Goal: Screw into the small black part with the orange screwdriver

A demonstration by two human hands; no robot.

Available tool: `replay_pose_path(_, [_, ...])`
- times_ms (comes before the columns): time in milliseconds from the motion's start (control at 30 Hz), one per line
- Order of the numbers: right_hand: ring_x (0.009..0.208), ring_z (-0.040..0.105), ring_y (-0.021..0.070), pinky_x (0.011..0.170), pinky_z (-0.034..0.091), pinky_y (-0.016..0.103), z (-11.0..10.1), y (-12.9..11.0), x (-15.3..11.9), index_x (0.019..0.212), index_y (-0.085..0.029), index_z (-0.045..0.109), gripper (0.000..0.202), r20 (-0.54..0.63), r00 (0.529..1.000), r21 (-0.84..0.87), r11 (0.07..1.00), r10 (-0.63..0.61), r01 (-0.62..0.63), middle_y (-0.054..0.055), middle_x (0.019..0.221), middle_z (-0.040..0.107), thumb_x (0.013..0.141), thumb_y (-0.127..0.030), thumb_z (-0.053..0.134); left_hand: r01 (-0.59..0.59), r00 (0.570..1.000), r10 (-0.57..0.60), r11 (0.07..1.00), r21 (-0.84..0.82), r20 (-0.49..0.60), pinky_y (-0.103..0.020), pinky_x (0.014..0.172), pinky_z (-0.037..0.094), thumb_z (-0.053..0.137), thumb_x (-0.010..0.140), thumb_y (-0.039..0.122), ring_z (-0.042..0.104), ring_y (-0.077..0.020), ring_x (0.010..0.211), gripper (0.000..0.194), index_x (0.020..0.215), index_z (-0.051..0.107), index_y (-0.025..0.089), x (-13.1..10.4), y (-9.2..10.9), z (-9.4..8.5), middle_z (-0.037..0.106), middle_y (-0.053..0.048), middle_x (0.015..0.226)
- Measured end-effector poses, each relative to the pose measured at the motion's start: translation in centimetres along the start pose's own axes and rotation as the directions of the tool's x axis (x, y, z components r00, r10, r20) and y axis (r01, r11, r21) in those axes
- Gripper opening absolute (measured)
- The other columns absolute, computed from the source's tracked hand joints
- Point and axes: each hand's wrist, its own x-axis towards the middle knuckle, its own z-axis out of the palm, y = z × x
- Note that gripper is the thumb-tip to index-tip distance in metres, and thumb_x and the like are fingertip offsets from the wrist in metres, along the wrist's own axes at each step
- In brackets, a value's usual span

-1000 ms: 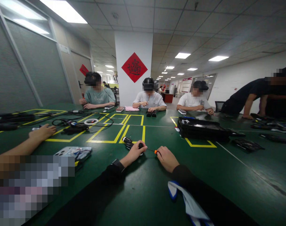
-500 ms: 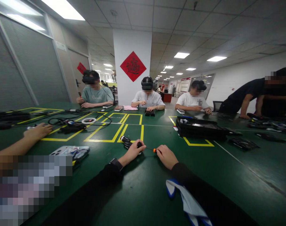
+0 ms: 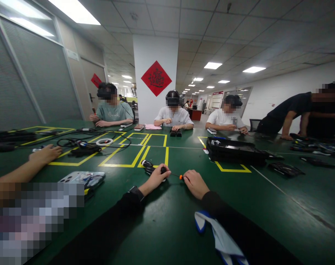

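My left hand (image 3: 154, 179) is closed around a black object (image 3: 148, 166) with a light-coloured band near its far end. The palm and fingers cover much of it, so its kind is unclear. My right hand (image 3: 195, 183) pinches a screwdriver by its handle; an orange part (image 3: 181, 177) shows at the fingertips and a thin shaft points left toward the left hand. Whether the tip touches the black object I cannot tell. Both hands stay low over the green table (image 3: 167, 228). Beside my right forearm lies a white cloth (image 3: 225, 239) with blue edging.
A black tray (image 3: 236, 149) stands at the right. On the left are a clear-topped pack (image 3: 83, 178), a white cable coil (image 3: 104, 142) and black cables. A neighbour's hand (image 3: 47, 154) rests at the left. People sit across the table; others lean in at the right.
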Motion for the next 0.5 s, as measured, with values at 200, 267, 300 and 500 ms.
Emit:
replay_pose_path(200, [0.082,0.046,0.0163,0.074,0.034,0.028,0.1,0.5,-0.2,0.086,-0.018,0.052,0.011,-0.010,1.000,0.054,0.998,0.014,-0.014,0.004,0.084,0.053,0.077,-0.024,0.051,0.004,1.000,-0.004,1.000,-0.025,0.007,-0.023,0.059,0.039,0.052,0.071,0.037,0.050,-0.0101,0.060,0.023,0.082,0.049,0.017,0.1,-0.1,0.0,0.052,0.003,0.063])
replay_pose_path(267, [0.080,0.046,0.0157,0.073,0.035,0.028,0.4,0.7,-0.2,0.086,-0.018,0.052,0.014,-0.007,0.999,0.091,0.995,0.037,-0.036,0.003,0.084,0.053,0.075,-0.025,0.054,-0.011,1.000,0.012,0.999,-0.032,0.015,-0.022,0.059,0.039,0.053,0.070,0.036,0.049,-0.0098,0.060,0.022,0.081,0.049,0.017,0.1,-0.3,0.0,0.052,0.003,0.064])
replay_pose_path(300, [0.079,0.046,0.0154,0.072,0.035,0.027,0.5,0.8,-0.2,0.087,-0.018,0.052,0.015,-0.004,0.999,0.109,0.993,0.051,-0.050,0.003,0.084,0.053,0.075,-0.026,0.054,-0.013,1.000,0.014,0.999,-0.033,0.015,-0.022,0.059,0.039,0.054,0.070,0.036,0.049,-0.0097,0.060,0.022,0.081,0.049,0.017,0.2,-0.4,0.0,0.052,0.003,0.064])
replay_pose_path(500, [0.081,0.047,0.0146,0.074,0.035,0.028,0.9,1.0,0.0,0.079,-0.017,0.055,0.019,-0.014,0.999,0.140,0.989,0.052,-0.050,0.004,0.081,0.053,0.084,-0.025,0.039,0.003,1.000,-0.003,1.000,-0.015,-0.014,-0.023,0.060,0.040,0.054,0.070,0.036,0.050,-0.0105,0.060,0.022,0.081,0.050,0.017,0.2,-0.5,0.1,0.052,0.003,0.063])
